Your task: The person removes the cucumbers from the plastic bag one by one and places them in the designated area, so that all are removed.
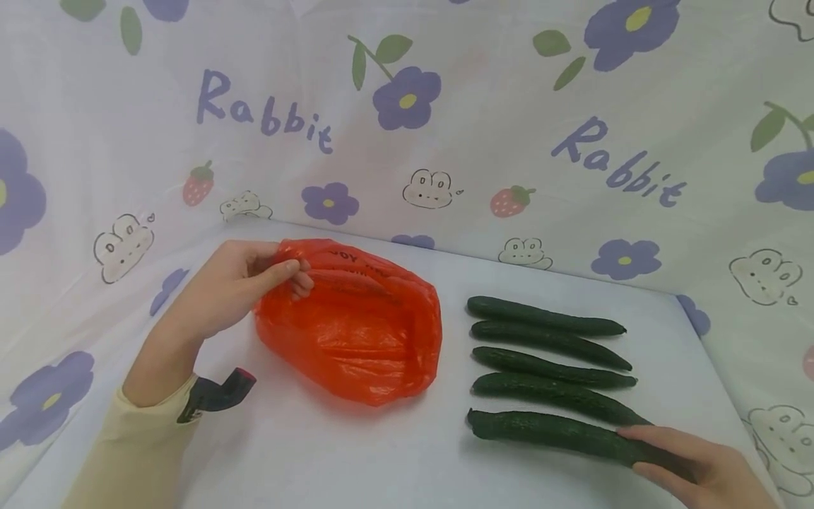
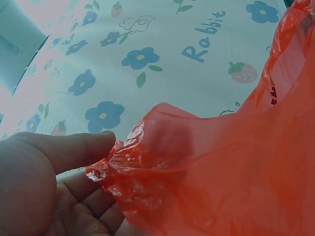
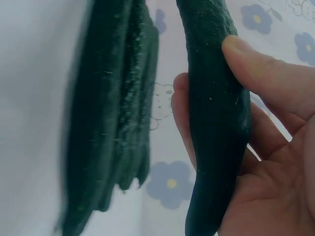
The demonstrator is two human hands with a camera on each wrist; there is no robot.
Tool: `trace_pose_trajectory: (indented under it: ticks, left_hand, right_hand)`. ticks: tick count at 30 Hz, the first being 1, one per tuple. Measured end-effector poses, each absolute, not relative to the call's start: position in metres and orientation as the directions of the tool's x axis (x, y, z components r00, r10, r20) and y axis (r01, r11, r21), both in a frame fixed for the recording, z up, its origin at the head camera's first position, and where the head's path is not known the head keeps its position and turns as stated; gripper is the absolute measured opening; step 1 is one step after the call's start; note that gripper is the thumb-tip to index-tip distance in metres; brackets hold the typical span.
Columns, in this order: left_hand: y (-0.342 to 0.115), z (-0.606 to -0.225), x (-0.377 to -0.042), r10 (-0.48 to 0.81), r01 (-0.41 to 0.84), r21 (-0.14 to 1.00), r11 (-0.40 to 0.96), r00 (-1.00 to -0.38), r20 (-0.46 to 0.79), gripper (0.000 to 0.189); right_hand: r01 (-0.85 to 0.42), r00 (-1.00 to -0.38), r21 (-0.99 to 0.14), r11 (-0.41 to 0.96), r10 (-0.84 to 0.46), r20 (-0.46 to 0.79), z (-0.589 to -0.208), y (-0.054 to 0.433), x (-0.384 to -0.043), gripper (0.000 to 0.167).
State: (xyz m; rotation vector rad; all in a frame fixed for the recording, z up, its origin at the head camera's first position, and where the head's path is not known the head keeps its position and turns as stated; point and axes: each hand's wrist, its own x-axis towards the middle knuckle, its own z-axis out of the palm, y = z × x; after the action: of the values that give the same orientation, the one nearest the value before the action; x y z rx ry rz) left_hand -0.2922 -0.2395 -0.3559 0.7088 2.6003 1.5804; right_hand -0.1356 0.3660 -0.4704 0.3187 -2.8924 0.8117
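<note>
My left hand [image 1: 244, 283] pinches the rim of a red plastic bag [image 1: 356, 332] between thumb and fingers. The bag's mouth gapes toward me, and dark lettering runs along its upper edge. In the left wrist view, the bag's bunched edge [image 2: 110, 164] sits between the thumb and the fingers below. At the lower right, my right hand [image 1: 706, 466] grips the right end of the nearest cucumber [image 1: 547, 431]. The right wrist view has this cucumber [image 3: 214, 98] between thumb and fingers, apart from the others. Several more dark green cucumbers [image 1: 547, 316] lie in a row behind it.
The white tabletop [image 1: 356, 459] ends at a patterned cloth [image 1: 470, 127] hung behind and around it. A black strap piece with a red tip [image 1: 222, 392] sticks out from the left sleeve [image 1: 140, 452]. The bag lies left of the cucumbers.
</note>
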Motion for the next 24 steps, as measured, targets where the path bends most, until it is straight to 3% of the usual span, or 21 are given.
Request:
trace_pose_trajectory:
  ticks: [5, 10, 16, 24]
  left_hand:
    - [-0.239, -0.357, -0.294, 0.394, 0.368, 0.846, 0.385, -0.895, 0.210, 0.019]
    - [-0.239, -0.357, -0.296, 0.398, 0.367, 0.843, 0.394, -0.895, 0.203, 0.019]
    - [-0.242, -0.360, -0.297, 0.403, 0.362, 0.835, 0.414, -0.895, 0.188, 0.019]
    - [-0.254, -0.366, -0.287, 0.355, 0.328, 0.771, 0.546, -0.924, 0.141, 0.028]
  right_hand:
    - [-0.250, -0.968, -0.572, 0.781, -0.209, 0.137, -0.488, 0.368, -0.131, 0.038]
    - [-0.329, -0.944, -0.521, 0.788, -0.284, 0.166, -0.505, 0.367, -0.133, 0.040]
    - [-0.317, -0.948, -0.476, 0.820, -0.285, 0.142, -0.517, 0.363, -0.136, 0.038]
    - [-0.362, -0.927, -0.374, 0.854, -0.289, 0.238, -0.529, 0.349, -0.140, 0.046]
